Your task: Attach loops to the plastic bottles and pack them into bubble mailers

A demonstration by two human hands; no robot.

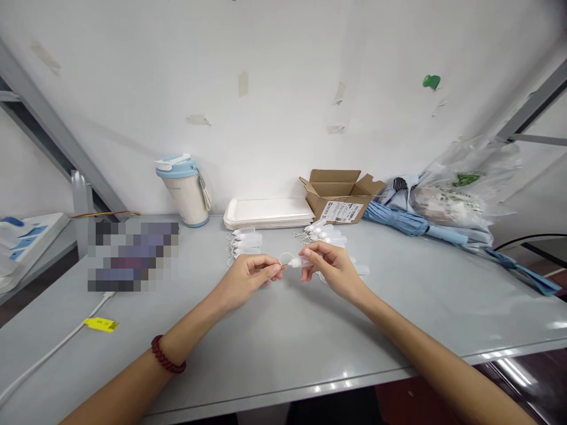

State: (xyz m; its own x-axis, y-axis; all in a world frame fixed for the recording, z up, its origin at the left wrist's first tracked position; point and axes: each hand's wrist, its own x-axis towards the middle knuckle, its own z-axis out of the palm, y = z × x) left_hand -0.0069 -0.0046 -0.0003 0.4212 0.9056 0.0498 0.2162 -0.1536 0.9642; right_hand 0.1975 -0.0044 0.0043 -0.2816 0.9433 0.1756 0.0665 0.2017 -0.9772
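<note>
My right hand (333,268) is closed on a small white dropper bottle (295,262), held nearly level with its narrow tip to the left. At that tip my left hand (252,276) pinches a tiny part; a thin line shows between its fingertips and the bottle, and I cannot make out what it is. A thin pale loop arches just above the tip. Behind my left hand lies a row of similar bottles (248,242) with small loops. Another group of bottles (333,232) lies behind my right hand, partly hidden by it.
White trays (272,209) are stacked by the wall, beside an open cardboard box (339,198). A tumbler (183,192) stands left of them. Further left are a blurred-out object (135,257) and a white cable (57,345). A blue folded umbrella (398,219) and plastic bag (465,189) lie right.
</note>
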